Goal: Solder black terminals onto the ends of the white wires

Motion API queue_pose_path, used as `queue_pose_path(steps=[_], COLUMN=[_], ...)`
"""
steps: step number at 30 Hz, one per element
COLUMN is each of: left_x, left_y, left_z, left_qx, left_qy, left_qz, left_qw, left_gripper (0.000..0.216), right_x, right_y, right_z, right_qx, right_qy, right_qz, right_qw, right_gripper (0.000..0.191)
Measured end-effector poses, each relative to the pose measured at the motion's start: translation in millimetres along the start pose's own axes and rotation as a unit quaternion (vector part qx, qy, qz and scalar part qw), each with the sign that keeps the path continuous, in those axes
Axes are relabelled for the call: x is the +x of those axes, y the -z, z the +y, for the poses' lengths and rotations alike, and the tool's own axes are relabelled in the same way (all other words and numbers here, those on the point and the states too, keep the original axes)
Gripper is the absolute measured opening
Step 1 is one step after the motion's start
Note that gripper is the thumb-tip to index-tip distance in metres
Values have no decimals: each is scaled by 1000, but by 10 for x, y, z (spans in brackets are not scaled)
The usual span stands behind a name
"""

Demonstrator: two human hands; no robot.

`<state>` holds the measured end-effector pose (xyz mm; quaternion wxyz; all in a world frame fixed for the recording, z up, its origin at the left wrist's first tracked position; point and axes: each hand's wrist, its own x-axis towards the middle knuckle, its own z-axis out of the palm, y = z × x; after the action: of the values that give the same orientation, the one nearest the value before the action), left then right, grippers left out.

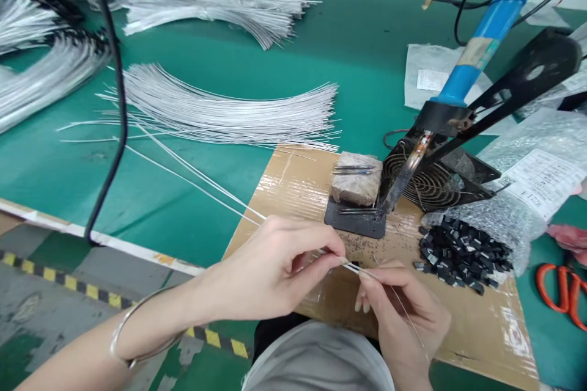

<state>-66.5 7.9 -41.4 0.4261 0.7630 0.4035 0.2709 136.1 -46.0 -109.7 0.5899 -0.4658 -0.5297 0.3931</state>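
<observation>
Head view: left fingers (321, 239) and right fingers (380, 304) pinch white wires (352, 267); likely light, springy, easily kinked; grip near the ends.

Over on the green-topped table (367, 43) I can see a squat black fan with a round wire grille (438, 186). Just right of the fan sits a clear bubble-wrap bag (504, 226) with a printed white label (536, 186); behind the fan lies a flat, translucent plastic bag (413, 61). Farther right and nearer me are orange-red-handled scissors (563, 287) beside a crumpled pink cloth (566, 237). Well left of the fan, yellow-and-black striped tape (68, 281) crosses the floor (32, 308).
</observation>
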Motion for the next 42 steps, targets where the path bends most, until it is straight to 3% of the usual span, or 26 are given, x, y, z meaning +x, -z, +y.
queue_pose_path(steps=[5, 9, 12, 14, 16, 18, 20, 22, 24, 26, 29, 32, 34, 38, 42], left_x=[104, 145, 106, 72, 53, 52, 64, 80, 98, 117, 159, 218, 255, 280, 218], left_y=[101, 138, 83, 23, -36, -80, -110, -127, -122, -88, 4, 75, 81, 34, -13], left_z=[24, 33, 15, -30, -95, -162, -210, -232, -230, -209, -160, -120, -104, -101, -110], left_qx=[-120, -143, -32, 112, 264, 363, 398, 399, 367, 287, 94, -57, -99, -113, -76], left_qy=[111, 118, 27, -102, -235, -316, -347, -353, -334, -274, -98, 82, 138, 164, 155], left_qz=[-95, -127, -77, -16, 39, 71, 89, 109, 111, 82, -20, -124, -150, -138, -134], left_qw=[982, 974, 996, 988, 935, 874, 845, 839, 861, 914, 991, 987, 974, 970, 976], left_gripper=[20, 23, 18, 19, 25, 32, 35, 31, 24, 21, 25, 28, 29, 29, 27], right_x=[13, 21, 20, 21, 27, 36, 43, 46, 45, 43, 49, 72, 92, 114, 98], right_y=[20, 29, 24, 22, 33, 59, 94, 127, 149, 158, 164, 185, 203, 206, 175], right_z=[-23, -68, -99, -96, -66, -17, 29, 46, 19, -43, -138, -168, -154, -128, -153], right_qx=[-9, -48, -37, 9, 64, 93, 96, 82, 47, -3, -53, -70, -79, -100, -123], right_qy=[27, 73, -8, -104, -183, -237, -260, -246, -211, -184, -169, -153, -132, -97, -98], right_qz=[-35, -42, -18, -4, -8, -19, -29, -34, -17, 15, 30, -5, -49, -117, -94], right_qw=[999, 995, 999, 995, 981, 967, 960, 965, 976, 983, 984, 986, 987, 983, 983], right_gripper=[19, 18, 16, 26, 35, 37, 37, 37, 39, 39, 38, 36, 33, 26, 29])
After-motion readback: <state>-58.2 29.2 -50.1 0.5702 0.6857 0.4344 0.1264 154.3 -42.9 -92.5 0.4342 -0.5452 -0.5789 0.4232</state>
